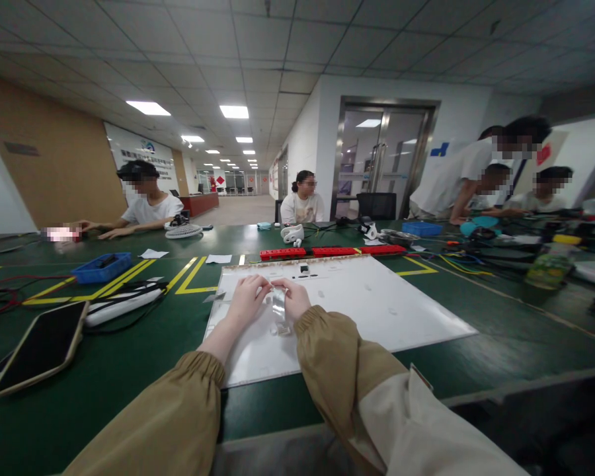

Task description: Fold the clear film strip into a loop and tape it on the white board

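My left hand (248,299) is closed in a pinch, its fingertips meeting those of my right hand (296,300) above the white board. From between them hangs a shiny, see-through plastic strip (278,304), perhaps a small bag; its exact kind is too small to tell. Both hands appear to grip its upper end. Below the strip, a small clear piece (281,329) lies on the white board (357,304), and I cannot tell if the two are joined. Near the board's far edge sit a small dark square (304,270) and a thin dark piece (307,276).
Red power strips (332,251) line the board's far side. To the left are a phone (42,344), a white bar with black cable (123,305) and a blue tray (102,268). A bottle (550,264) and wires (469,266) are at right. Several people sit or stand around the table.
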Motion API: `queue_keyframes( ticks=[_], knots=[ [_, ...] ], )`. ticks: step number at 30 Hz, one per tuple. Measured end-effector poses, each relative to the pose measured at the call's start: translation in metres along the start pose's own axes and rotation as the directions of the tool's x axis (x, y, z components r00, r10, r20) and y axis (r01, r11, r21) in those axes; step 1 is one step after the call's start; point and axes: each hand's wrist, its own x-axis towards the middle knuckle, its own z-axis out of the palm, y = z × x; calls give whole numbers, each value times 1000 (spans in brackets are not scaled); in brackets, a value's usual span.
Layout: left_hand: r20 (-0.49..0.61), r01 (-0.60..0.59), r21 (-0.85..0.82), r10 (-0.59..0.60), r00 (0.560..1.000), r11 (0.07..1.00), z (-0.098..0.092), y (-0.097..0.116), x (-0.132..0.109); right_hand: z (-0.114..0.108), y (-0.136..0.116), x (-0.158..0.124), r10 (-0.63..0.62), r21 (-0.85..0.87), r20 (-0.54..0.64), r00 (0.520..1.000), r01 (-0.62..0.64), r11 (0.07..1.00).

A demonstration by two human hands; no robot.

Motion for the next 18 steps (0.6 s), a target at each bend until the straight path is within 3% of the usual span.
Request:
queue_keyframes(
  ticks=[4, 10, 18],
  knots=[
    [13, 19, 0, -19, 1000, 1000, -2, 1, 0, 0, -2, -1, -6, -17, 3, 1000, 6, 1000],
    [17, -54, 8, 54, 998, 998, -8, 11, -3, -4, -6, 1, 102, 51, -29, 994, -100, 994],
    [8, -81, 66, 81, 997, 995, -10, 12, -3, -2, 1, 3, 150, -24, -36, 988, -151, 988]
  ],
)
